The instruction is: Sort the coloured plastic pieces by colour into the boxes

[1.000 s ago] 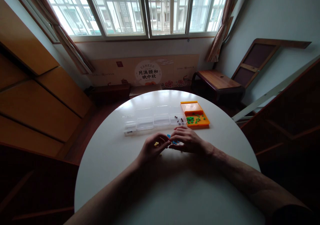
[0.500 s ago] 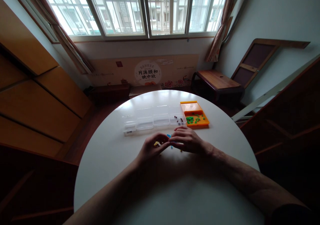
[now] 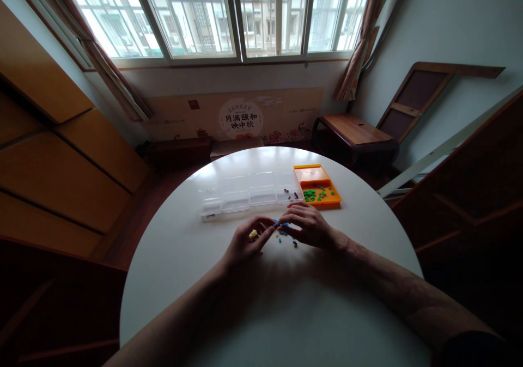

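Note:
Over the middle of the white table, my left hand (image 3: pixel 247 242) curls with thumb and forefinger closed on a small blue piece (image 3: pixel 276 224), which looks like a toy brick. Bent fingers of my right hand (image 3: pixel 308 226) meet it from the other side, partly hiding the piece. A pale yellow lump (image 3: pixel 253 234) shows within the curve of my left hand; whether it is held or lies on the table, I cannot tell. Below the right fingers lie several tiny blue and yellow pieces (image 3: pixel 295 243).
Beyond my hands stands a clear compartment box (image 3: pixel 235 202), with a few dark bits in its right section. Touching its right end, an open orange case (image 3: pixel 327 206) holds several green pieces (image 3: pixel 310 195). The round white table (image 3: pixel 171 280) has its far edge near the window wall.
My right fingers have lifted and spread slightly, uncovering more blue and yellow bits beneath. The left hand opens a little wider around the yellow lump. The boxes stay put.

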Demonstrator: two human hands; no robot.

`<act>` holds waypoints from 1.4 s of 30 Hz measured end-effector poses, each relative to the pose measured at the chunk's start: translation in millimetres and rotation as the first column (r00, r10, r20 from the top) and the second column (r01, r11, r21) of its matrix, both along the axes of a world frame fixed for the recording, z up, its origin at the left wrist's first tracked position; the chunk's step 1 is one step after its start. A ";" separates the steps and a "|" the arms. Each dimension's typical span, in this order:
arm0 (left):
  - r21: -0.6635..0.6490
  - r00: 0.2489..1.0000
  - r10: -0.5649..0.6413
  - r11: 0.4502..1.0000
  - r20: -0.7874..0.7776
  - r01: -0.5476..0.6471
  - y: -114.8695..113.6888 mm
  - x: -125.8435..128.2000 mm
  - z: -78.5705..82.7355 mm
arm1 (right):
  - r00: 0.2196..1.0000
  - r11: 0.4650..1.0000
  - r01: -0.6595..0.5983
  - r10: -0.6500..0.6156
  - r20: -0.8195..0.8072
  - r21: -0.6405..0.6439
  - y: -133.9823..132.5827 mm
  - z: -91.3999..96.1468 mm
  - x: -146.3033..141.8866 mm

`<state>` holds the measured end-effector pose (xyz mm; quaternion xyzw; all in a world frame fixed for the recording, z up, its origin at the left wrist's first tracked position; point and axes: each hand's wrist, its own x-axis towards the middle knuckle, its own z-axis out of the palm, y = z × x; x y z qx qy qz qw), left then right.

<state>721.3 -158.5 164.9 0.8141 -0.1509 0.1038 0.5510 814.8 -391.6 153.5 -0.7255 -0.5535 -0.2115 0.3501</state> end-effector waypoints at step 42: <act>0.563 0.961 -0.011 0.812 0.277 -0.153 19.9 4.5 -9.9 | 0.997 0.977 -0.026 0.010 -0.076 -0.212 -18.8 15.1 6.4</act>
